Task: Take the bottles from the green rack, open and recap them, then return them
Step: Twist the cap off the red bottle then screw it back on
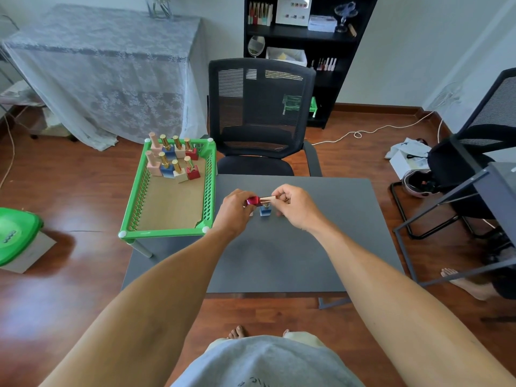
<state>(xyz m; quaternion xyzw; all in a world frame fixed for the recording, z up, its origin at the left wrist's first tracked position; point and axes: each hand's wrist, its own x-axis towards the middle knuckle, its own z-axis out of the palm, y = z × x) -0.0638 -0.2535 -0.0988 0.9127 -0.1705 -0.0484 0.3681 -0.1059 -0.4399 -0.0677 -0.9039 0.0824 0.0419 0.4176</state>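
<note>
Above the grey table (293,252) I hold a small red bottle (253,201) tipped on its side. My left hand (236,209) grips its red body. My right hand (297,205) pinches its gold cap (267,198). Whether the cap is on or loose I cannot tell. Just below the red bottle, a blue bottle (265,210) stands on the table between my hands. The green rack (134,208) sits at the table's left corner, with several capped bottles (174,160) in pink, blue, cream and red standing in two rows at its far end.
A black mesh chair (259,113) stands right behind the table. A second black chair and a grey desk frame (474,191) are at the right. A green-lidded bin (16,236) sits on the wooden floor at the left.
</note>
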